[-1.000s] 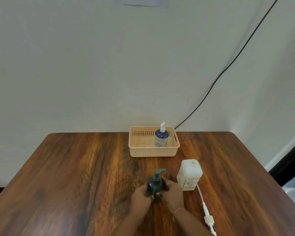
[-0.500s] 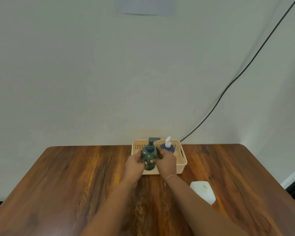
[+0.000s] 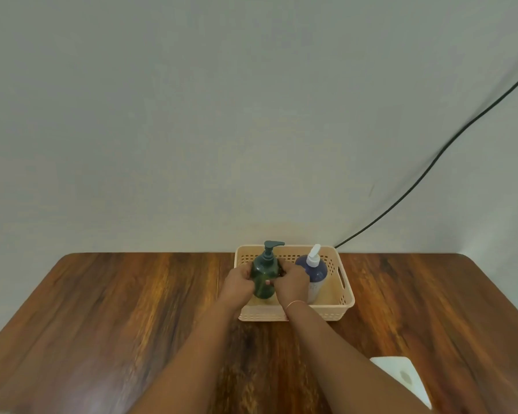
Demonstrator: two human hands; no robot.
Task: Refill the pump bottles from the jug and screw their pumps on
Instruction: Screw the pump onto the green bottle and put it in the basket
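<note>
Gripping green pump bottle (image 3: 263,274) w/ both hands, left hand (image 3: 237,283) & right hand (image 3: 290,285) curled round its sides. Bottle upright in left half of basket (image 3: 346,303) at far edge of table (image 3: 102,309). Blue pump bottle (image 3: 315,271) in basket's right half. Jug (image 3: 407,377) near front-right corner.

green bottle (image 3: 263,277) sides under left hand (image 3: 237,283), right hand (image 3: 292,283) | jug (image 3: 401,373) — part behind forearm (image 3: 341,351) | blue bottle (image 3: 313,271) label — I can't read it
</note>
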